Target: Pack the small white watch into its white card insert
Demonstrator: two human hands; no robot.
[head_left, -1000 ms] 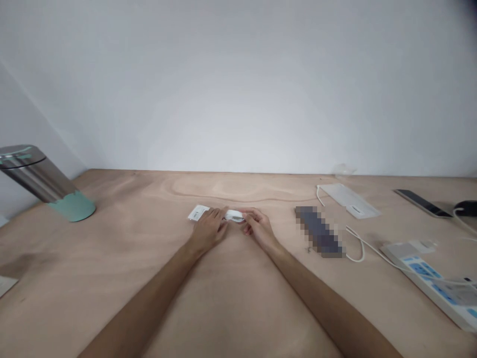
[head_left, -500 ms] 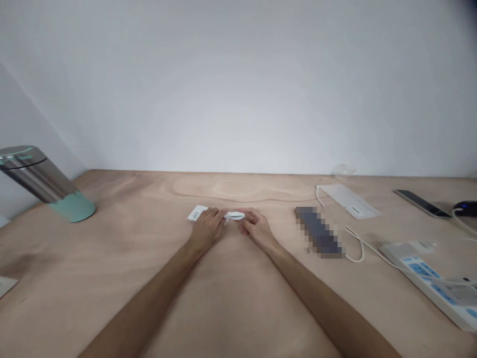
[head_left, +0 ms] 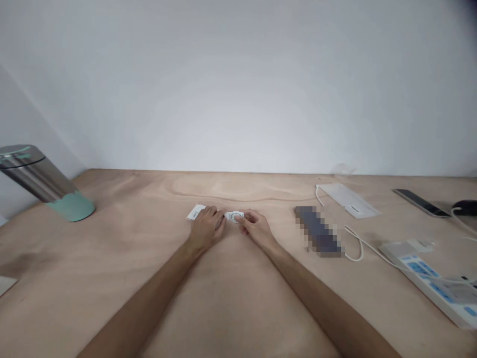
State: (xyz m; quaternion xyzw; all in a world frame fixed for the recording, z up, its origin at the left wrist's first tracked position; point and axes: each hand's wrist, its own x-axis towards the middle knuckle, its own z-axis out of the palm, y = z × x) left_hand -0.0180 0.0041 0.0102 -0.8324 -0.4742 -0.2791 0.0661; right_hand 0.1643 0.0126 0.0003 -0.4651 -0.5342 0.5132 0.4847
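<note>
1. Far left of my grip, a steel canister with a mint-green base leans at the back of the plywood tabletop, and a pale card is cut off at the view's edge; both look set well away from the hands, perhaps to keep them from interfering
2. At the left of the grip, a small white card sticks out past my left hand. The fingers curl down over its inner end, but I cannot tell whether they clench it or only steady it
3. Between the hands, a round-faced white piece sits at table level, just right of the card, probably kept there so both hands can work on it
4. My right hand grasps that piece, with thumb and forefinger pinching its right side
5. Right of the grip, a pixelated object lies on the table, too blurred to name
6. Further right are a white pad, a white cable, a phone, a blue-marked power strip and a dark mouse, grouped near the cable, which suggests a powered corner
</note>
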